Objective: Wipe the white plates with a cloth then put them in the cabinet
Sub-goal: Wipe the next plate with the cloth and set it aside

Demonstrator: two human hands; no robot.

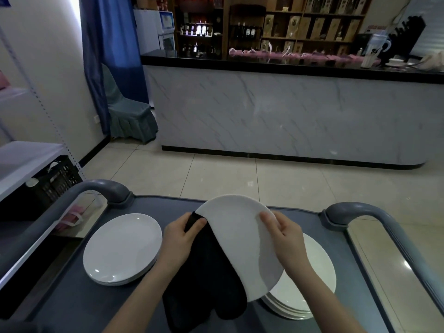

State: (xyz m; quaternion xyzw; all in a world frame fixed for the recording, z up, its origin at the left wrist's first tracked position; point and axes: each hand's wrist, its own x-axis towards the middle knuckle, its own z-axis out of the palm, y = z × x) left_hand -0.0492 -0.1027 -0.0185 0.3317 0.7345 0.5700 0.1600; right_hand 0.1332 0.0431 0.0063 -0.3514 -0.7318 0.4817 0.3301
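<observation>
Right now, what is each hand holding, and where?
The left hand pinches the black cloth against the raised plate at its left rim; right hand grips the right rim.

Marble-fronted counter (276, 116), tiled floor (240, 179), blue curtain (108, 44)

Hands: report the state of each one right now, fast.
Left hand: closed, gripping the black cloth at the edge of the raised plate.
Right hand: closed, holding the raised plate by its rim.
</observation>
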